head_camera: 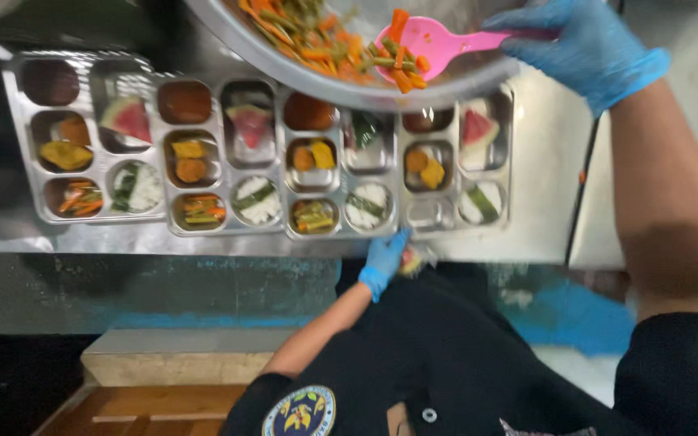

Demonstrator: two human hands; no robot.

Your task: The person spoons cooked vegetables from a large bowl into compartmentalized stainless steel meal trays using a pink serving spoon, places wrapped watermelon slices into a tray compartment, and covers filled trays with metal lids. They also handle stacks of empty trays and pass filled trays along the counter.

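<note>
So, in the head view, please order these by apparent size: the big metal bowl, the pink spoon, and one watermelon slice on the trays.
1. Metal bowl: largest, though cut off by the frame and nearer the camera.
2. Pink spoon, held by the gloved right hand.
3. Watermelon slice: smallest, but lying farther away, so this is less certain.

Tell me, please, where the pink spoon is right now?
In the head view it is at the top right: the pink spoon, loaded with vegetables, rests in the big steel bowl, held by the right hand above the trays.
</note>
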